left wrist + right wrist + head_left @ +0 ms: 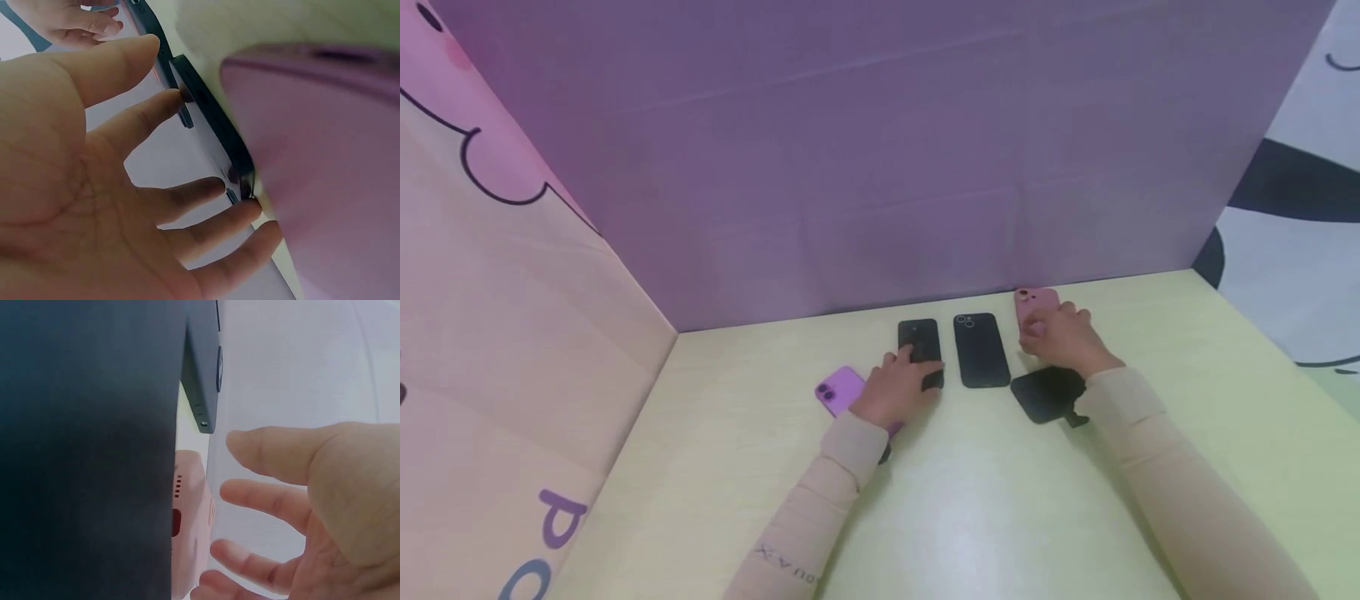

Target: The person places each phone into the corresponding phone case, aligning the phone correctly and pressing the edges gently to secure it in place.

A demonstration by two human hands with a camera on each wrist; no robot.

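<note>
My left hand (901,379) lies on the lower end of a black phone (917,337). In the left wrist view its straight fingers (187,200) touch that phone's dark edge (212,125). A purple phone (837,389) lies just left of this hand and fills the right of the left wrist view (325,162). My right hand (1063,337) rests over the near end of a pink phone (1034,302) by the back wall. Its fingers (262,500) are loosely spread beside the pink phone (190,531). A second black phone (980,350) lies between the hands, untouched.
A flat black phone-like object (1045,393) lies under my right wrist and fills the left of the right wrist view (87,450). The yellow-green table (970,517) is walled by a purple board (880,167) behind and a pink panel (512,350) at left.
</note>
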